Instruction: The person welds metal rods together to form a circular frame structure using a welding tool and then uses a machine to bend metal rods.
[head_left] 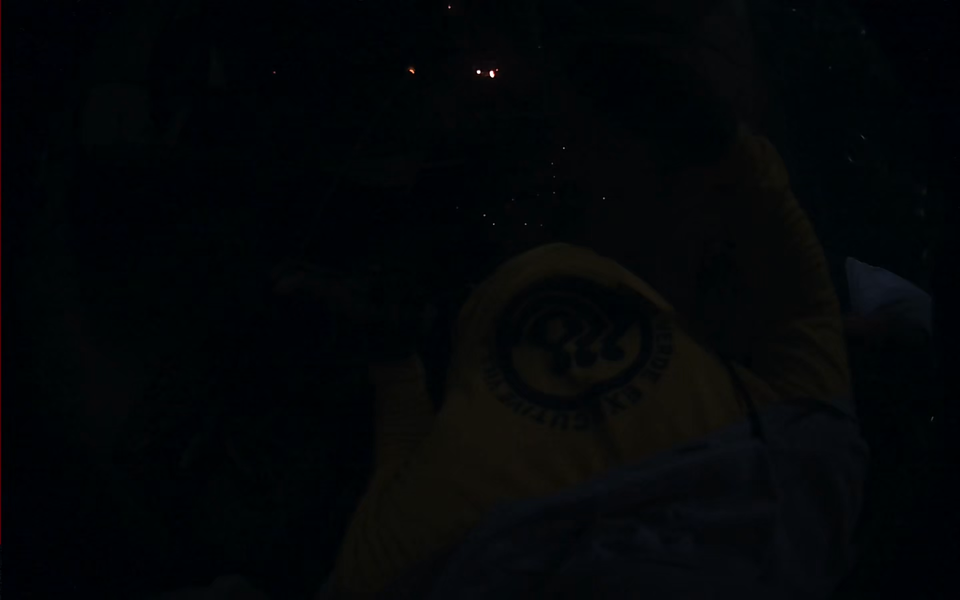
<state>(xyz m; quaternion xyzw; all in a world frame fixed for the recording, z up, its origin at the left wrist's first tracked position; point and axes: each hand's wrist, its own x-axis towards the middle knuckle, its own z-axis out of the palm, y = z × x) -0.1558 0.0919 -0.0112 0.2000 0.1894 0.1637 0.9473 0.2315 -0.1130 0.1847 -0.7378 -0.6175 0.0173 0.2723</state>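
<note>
The picture is almost black. A yellow top with a dark round emblem (575,345) fills the lower middle. My left yellow sleeve (400,450) rises from the lower edge to a dim dark shape that looks like my left hand (385,320); its fingers and anything in it cannot be made out. My right yellow sleeve (800,300) runs up the right side toward the top, and its end is lost in the dark, so my right hand does not show.
A pale grey-white cloth (700,510) lies across the bottom right, below the yellow top. A pale rounded shape (885,295) sits at the right edge. Tiny orange lights (485,72) glow near the top, with faint specks below them.
</note>
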